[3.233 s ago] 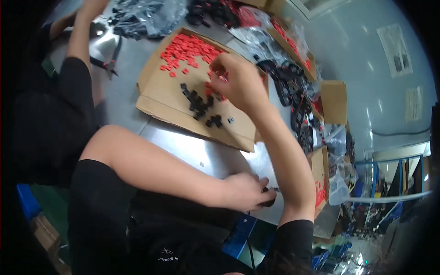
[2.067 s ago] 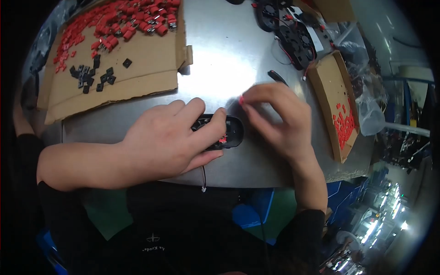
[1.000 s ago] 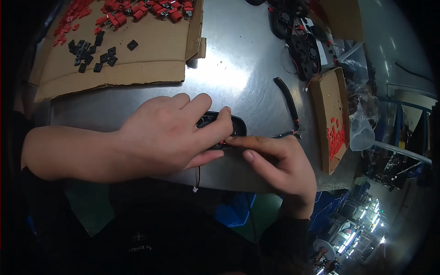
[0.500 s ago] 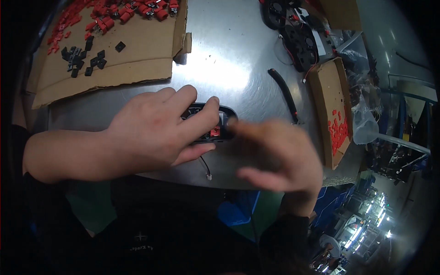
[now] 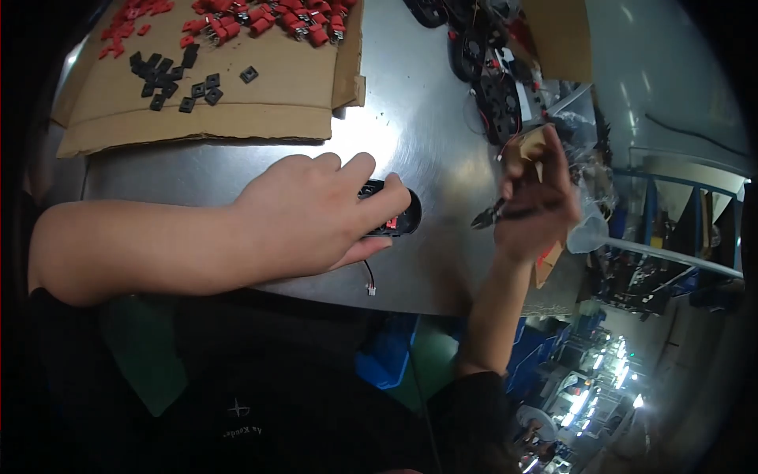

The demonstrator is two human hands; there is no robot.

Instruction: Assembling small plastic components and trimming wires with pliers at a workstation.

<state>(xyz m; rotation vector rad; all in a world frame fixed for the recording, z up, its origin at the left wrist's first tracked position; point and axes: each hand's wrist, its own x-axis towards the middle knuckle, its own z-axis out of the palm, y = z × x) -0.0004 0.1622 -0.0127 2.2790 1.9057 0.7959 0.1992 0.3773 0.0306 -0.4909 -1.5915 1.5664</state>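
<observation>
My left hand (image 5: 324, 209) grips a small black plastic housing (image 5: 412, 213) with rounded ends, its fingers over the top and its thumb along the near side. A red part (image 5: 392, 223) shows inside the housing beside my fingertips. From under the hand a short dark cable ends in a white connector (image 5: 372, 291) on the metal table. Off to the right, my right hand (image 5: 541, 201) is raised and closed around dark-handled pliers (image 5: 488, 216), whose jaws point left toward the housing. The fingers are somewhat blurred and hide much of the handles.
A flattened cardboard box (image 5: 260, 118) at the far left carries black square pieces (image 5: 162, 75) and many red parts (image 5: 260, 17). Black speaker-like units (image 5: 499, 107) with wires lie at the back right. Behind my right wrist stands a cardboard tray (image 5: 550, 265), partly hidden.
My right hand has left the housing, moved right and picked up the pliers that lay on the table. My left hand still holds the housing. The whole view has shifted somewhat.
</observation>
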